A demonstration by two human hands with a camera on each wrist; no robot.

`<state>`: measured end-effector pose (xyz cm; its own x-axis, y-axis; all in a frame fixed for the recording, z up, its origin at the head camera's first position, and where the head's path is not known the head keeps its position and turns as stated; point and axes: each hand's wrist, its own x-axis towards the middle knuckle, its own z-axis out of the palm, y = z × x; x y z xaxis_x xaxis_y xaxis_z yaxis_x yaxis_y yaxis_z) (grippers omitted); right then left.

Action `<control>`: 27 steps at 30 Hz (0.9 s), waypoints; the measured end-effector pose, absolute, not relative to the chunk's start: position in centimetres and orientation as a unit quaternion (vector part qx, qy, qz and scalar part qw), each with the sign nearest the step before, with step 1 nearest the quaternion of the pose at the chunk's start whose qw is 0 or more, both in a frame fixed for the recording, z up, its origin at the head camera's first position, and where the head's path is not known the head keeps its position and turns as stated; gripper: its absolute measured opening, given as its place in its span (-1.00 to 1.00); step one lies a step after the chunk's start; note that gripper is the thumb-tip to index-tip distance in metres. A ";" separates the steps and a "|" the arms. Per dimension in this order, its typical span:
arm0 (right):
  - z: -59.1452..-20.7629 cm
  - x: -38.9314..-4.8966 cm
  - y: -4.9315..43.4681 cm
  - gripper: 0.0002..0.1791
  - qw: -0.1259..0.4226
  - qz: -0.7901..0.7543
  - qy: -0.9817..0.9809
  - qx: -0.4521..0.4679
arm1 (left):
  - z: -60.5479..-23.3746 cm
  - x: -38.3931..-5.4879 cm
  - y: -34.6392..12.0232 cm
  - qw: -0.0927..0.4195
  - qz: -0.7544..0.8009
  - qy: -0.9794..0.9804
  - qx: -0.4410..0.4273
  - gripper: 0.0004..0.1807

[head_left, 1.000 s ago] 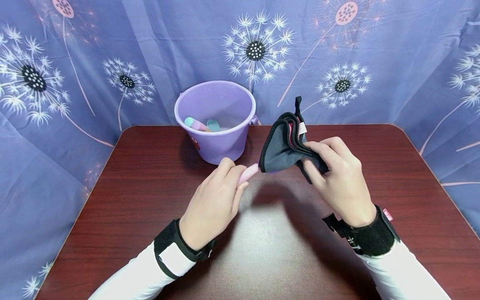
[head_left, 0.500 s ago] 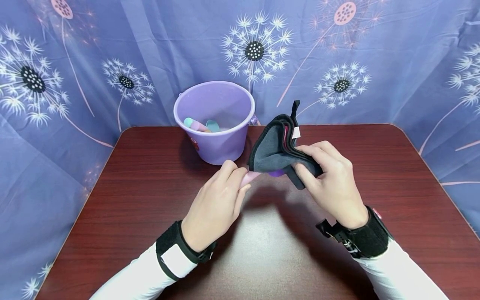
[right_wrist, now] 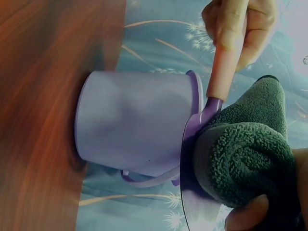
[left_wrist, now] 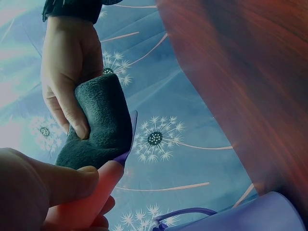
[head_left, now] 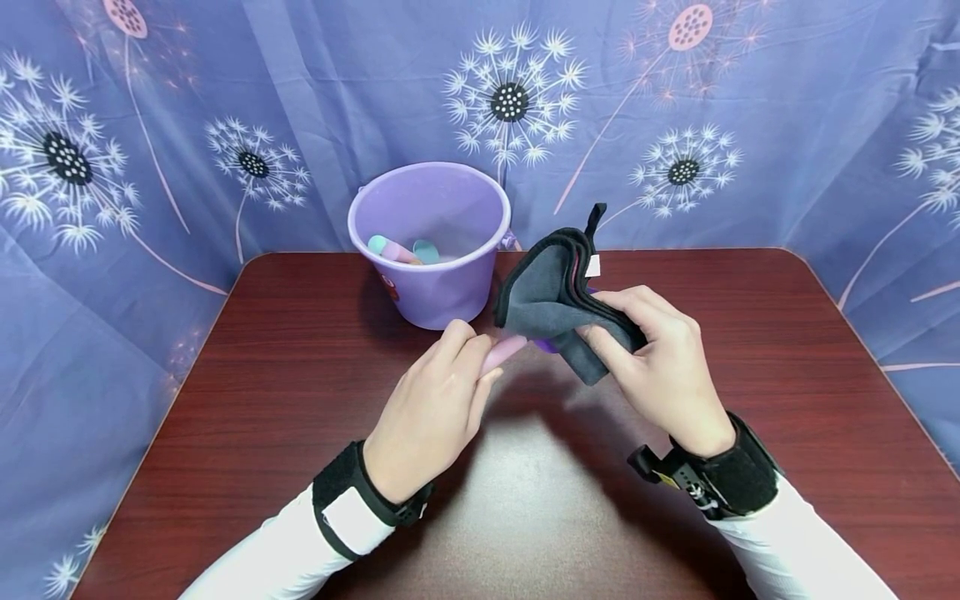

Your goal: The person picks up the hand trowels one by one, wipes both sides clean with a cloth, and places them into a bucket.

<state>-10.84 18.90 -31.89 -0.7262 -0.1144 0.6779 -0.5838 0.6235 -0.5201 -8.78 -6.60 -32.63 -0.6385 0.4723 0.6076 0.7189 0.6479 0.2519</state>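
Observation:
My left hand (head_left: 427, 408) grips the pink handle (head_left: 502, 353) of a small trowel. Its broad purple blade (right_wrist: 191, 127) has a rounded shoulder, plain in the right wrist view. With my right hand (head_left: 667, 371) I hold a folded grey cloth (head_left: 543, 287) with black edging, a black loop and a white tag. The cloth lies along one face of the blade and hides most of it in the head view. In the left wrist view my right thumb presses into the thick grey pile (left_wrist: 103, 118). Both things are held up over the table.
A purple bucket (head_left: 457, 287) stands at the back of the dark red wooden table (head_left: 300, 358). Inside lie a teal-and-pink handle (head_left: 393, 249) and a teal rounded piece (head_left: 426, 252). A blue dandelion-print curtain (head_left: 420, 83) hangs behind and beside the table.
My right hand and the cloth have moved left and slightly down along the trowel, close to its handle. My left hand has shifted only slightly. The bucket has stayed in place.

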 end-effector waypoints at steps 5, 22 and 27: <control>-30.6 -10.0 18.1 -0.73 0.295 0.401 -0.844 0.201 | -32.6 -8.8 -6.6 0.251 -0.247 -0.871 -0.343 -0.86; -31.5 -11.3 19.2 -0.71 0.433 0.261 -0.824 0.256 | -32.3 -8.7 -6.8 0.238 -0.269 -0.867 -0.345 -0.80; -31.1 -11.4 19.6 -0.70 0.452 0.243 -0.820 0.253 | -32.1 -8.8 -7.0 0.246 -0.275 -0.862 -0.348 -0.75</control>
<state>-11.41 19.60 -31.07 -0.4632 -0.1957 0.8644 -0.6350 0.7537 -0.1696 -8.83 -7.02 -32.07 -0.6372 0.4635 0.6158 0.7347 0.6066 0.3036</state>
